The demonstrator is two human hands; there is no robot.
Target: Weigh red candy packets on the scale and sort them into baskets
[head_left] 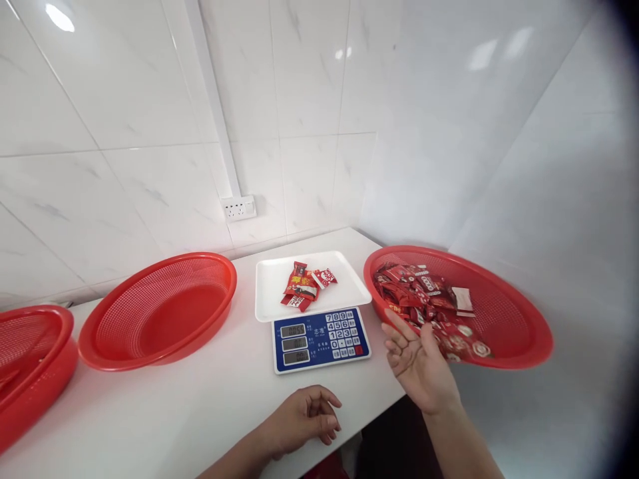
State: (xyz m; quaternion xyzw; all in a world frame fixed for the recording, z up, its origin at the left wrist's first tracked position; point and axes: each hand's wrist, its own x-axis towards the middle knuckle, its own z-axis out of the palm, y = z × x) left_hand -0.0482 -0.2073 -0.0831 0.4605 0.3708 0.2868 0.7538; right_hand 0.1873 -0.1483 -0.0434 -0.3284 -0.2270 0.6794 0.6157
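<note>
lots of red packets (412,289) lie heaped in the rt basket (522,332), mostly toward its l. side; a smaller cluster of packets (302,289) sits on the white tray (272,299) of the scale (322,339), which stands on the counter (200,406). rt hand (422,366) is at that basket's near rim, palm up, fingers opened out, nothing seen gripped; can't tell if it touches the rim, & it blocks part of it. l. hand (304,419) hangs in front of the scale, fingers loosely bent, nothing seen in it, tho the palm is partly hidden. mid basket (134,286), also red, stands l. of the scale; far-l. basket (47,332) is cut off by the view's edge, w/ only a bit of red stuff showing inside. behind: tiled wall (150,173) w/ socket (239,207) & conduit (214,100). rt basket reaches past the counter's edge, its support out of sight. packets by the rt hand are blurred, most print unreadable; top display (293,330) looks like 0.055, hard to be sure. dark shape (394,439) below the counter is cut off, can't make it out.
</note>
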